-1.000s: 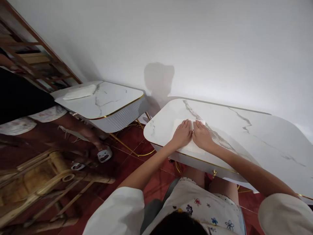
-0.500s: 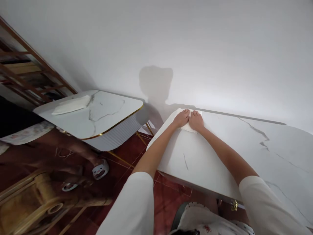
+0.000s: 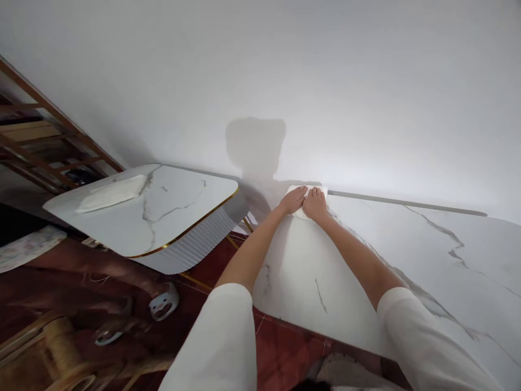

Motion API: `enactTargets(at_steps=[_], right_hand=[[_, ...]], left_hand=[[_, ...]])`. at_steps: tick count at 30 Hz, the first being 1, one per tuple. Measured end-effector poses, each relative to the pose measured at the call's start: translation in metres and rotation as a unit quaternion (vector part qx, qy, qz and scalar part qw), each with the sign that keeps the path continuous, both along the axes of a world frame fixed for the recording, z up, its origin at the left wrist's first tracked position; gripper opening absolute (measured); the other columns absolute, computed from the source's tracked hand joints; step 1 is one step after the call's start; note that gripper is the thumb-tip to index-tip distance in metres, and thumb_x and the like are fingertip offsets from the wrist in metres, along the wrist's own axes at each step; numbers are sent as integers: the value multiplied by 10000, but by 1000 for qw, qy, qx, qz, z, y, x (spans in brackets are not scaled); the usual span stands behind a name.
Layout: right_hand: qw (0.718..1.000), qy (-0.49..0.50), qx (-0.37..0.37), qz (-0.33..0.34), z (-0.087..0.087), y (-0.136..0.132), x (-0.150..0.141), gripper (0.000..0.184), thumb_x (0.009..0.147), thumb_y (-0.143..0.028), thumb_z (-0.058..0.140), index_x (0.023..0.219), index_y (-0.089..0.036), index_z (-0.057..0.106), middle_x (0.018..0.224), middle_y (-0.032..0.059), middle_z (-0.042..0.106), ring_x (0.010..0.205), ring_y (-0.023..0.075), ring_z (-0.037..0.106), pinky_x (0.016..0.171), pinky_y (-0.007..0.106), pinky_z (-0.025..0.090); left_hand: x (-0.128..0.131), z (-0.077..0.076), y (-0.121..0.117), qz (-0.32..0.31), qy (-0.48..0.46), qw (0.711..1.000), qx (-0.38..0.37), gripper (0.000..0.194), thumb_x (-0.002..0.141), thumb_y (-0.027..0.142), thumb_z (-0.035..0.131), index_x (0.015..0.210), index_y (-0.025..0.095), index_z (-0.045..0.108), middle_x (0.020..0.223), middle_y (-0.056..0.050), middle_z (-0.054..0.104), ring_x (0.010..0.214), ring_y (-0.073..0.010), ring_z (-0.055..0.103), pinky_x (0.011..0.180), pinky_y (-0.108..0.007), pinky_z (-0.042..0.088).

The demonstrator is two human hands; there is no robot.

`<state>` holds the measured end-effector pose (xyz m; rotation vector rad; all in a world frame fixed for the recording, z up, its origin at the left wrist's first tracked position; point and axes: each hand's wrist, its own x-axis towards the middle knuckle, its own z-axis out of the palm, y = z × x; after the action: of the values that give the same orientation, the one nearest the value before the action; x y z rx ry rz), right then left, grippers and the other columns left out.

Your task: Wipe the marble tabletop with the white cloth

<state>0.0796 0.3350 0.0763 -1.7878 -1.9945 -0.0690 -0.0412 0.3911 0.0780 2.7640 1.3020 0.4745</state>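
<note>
My left hand point(image 3: 293, 200) and my right hand point(image 3: 315, 203) lie side by side on a white cloth point(image 3: 300, 214), both arms stretched forward. The fingers of both hands lie flat and press the cloth down from above. Under it is a white marble-patterned table top point(image 3: 358, 212) with grey veins, at its far left corner by the wall. Part of the cloth is hidden beneath my hands; its edges show around them.
On the left stands a second marble-patterned table point(image 3: 183, 190) with a gold rim, a folded white cloth point(image 3: 112, 194) lying on it. A person's slippered foot point(image 3: 164, 302) and a bamboo chair point(image 3: 61, 347) are at lower left. A wooden rack point(image 3: 49, 117) leans near the wall point(image 3: 345, 98).
Both hands and the cloth have slid left along the far edge of the table top, baring more of the veined surface to their right. The view has shifted slightly.
</note>
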Motion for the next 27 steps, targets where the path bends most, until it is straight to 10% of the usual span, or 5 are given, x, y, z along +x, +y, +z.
enactTargets(at_steps=[15, 22, 27], right_hand=[[996, 2, -30, 81, -1, -172, -53, 551, 943, -208, 280, 1401, 96, 316, 1476, 260, 307, 1384, 338, 242, 1115, 440, 151], [991, 4, -35, 130, -3, -256, -15, 549, 930, -226, 346, 1397, 64, 348, 1482, 246, 309, 1386, 320, 245, 1126, 427, 145], [991, -20, -40, 129, -4, -254, 32, 538, 937, -228, 315, 1407, 32, 346, 1481, 214, 333, 1381, 296, 268, 1117, 409, 178]], left_hand=[[-70, -17, -180, 32, 26, 998, 45, 555, 915, 317, 201, 1391, 70, 347, 1483, -149, 355, 1399, -237, 269, 1161, -443, 215], [-36, -24, -280, 85, 44, 993, 66, 571, 919, 305, 194, 1383, 12, 354, 1472, -182, 359, 1391, -240, 287, 1167, -412, 216], [11, -21, -276, 79, 24, 996, 39, 560, 911, 275, 236, 1365, -23, 370, 1461, -210, 364, 1386, -254, 296, 1156, -432, 241]])
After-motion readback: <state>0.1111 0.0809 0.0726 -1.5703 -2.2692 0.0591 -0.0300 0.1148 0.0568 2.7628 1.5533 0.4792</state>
